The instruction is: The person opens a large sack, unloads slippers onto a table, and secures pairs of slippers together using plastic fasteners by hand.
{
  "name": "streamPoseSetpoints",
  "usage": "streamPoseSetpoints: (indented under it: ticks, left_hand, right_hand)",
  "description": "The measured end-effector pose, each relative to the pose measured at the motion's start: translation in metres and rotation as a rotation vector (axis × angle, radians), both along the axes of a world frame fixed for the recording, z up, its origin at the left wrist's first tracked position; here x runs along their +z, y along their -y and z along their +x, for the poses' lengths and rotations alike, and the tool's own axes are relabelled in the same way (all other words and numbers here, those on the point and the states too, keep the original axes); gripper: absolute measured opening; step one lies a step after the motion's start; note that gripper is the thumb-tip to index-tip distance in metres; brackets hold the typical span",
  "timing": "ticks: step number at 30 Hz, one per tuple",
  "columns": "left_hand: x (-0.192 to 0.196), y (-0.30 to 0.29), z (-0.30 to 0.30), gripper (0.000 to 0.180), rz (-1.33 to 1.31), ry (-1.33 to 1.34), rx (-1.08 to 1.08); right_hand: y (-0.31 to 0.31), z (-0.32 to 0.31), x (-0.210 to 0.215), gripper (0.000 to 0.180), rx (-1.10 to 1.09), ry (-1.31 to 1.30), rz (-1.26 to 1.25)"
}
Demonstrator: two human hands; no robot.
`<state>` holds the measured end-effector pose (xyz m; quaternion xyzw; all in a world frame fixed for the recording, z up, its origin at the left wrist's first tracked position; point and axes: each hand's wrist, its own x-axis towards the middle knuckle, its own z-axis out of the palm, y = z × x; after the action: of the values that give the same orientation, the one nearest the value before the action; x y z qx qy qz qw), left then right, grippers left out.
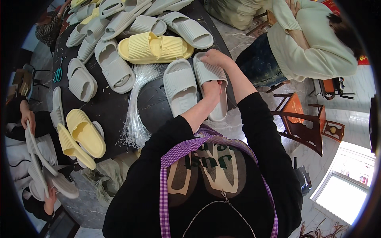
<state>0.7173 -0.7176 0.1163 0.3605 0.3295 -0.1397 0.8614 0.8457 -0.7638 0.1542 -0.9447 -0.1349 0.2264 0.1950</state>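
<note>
A grey slipper [217,108] with a ribbed strap stands at the table's right edge, between my two hands. My left hand [212,88] reaches into its foot opening with curled fingers gripping it at the strap; the fingertips are hidden inside. My right hand [215,58] is closed on the toe end of the same slipper. Its matching grey slipper [180,85] lies just to the left, partly under my left forearm. Beside that pair, a bundle of clear plastic tag fasteners [137,105] fans out across the dark table [152,113].
Yellow slippers [149,47] and many grey slippers [115,65] cover the far table. Teal scissors [58,74] lie at the left. A co-worker's hand [27,119] holds grey slippers at far left. Another person in a cream sweater [313,51] sits at right, near wooden chairs [301,123].
</note>
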Motion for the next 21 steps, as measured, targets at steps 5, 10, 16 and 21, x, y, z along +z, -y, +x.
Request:
streamPoseSetpoints:
  ticks: [5, 10, 16, 21]
  left_hand:
    - [-0.004, -0.011, -0.006, 0.011, -0.030, 0.079, -0.066]
    - [0.003, -0.017, -0.020, 0.014, -0.025, 0.157, -0.159]
    - [-0.008, -0.019, -0.006, 0.013, -0.012, 0.128, -0.093]
    - [-0.005, -0.020, -0.007, 0.011, -0.021, 0.123, -0.085]
  right_hand:
    - [-0.001, -0.005, 0.000, 0.034, -0.054, -0.003, 0.153]
    - [0.005, -0.007, -0.004, 0.031, -0.151, 0.014, 0.183]
    - [-0.007, -0.014, 0.006, 0.029, -0.109, -0.025, 0.232]
    - [-0.002, -0.010, -0.011, 0.026, -0.135, -0.005, 0.365]
